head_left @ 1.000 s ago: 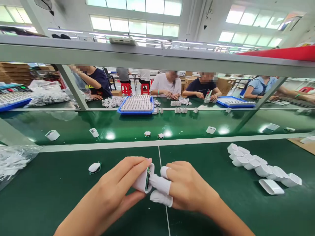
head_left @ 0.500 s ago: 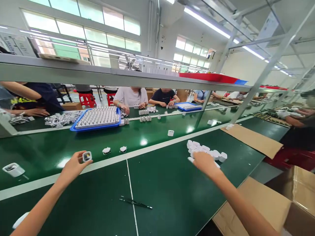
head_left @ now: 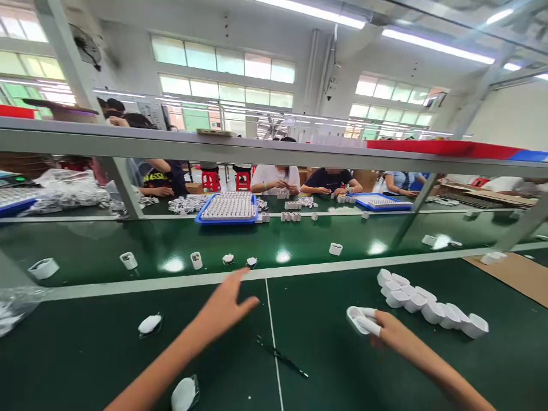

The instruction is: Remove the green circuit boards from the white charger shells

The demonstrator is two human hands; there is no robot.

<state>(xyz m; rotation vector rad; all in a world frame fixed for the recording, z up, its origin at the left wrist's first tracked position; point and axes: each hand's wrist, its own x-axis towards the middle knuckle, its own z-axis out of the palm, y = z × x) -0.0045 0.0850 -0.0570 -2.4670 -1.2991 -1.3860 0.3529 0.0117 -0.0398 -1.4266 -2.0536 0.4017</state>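
My left hand (head_left: 229,305) is open, thumb and fingers apart, its fingertips close to a small part with a white top (head_left: 252,262) on the green belt; I cannot tell whether they touch. A similar white-topped part (head_left: 228,259) lies just left of it. In my right hand (head_left: 387,328), whose fingertips wear white covers, is a hollow white plastic housing (head_left: 354,321), tilted above the bench. Several white housings (head_left: 414,298) stand clustered to the right of that hand. Black tweezers (head_left: 282,357) lie between my hands. Two more white-topped parts (head_left: 149,324) rest near my left forearm.
On the belt are spaced white housings (head_left: 196,261). Beyond it stands a blue tray (head_left: 226,220) filled with small parts, and people work along the far side. An overhead shelf (head_left: 274,149) crosses the view. Cardboard (head_left: 514,279) lies at right, a plastic bag (head_left: 17,308) at left.
My left hand has let go of a white housing, now on the belt, and moved right. My right hand has drawn a housing from the cluster. The view has turned left.
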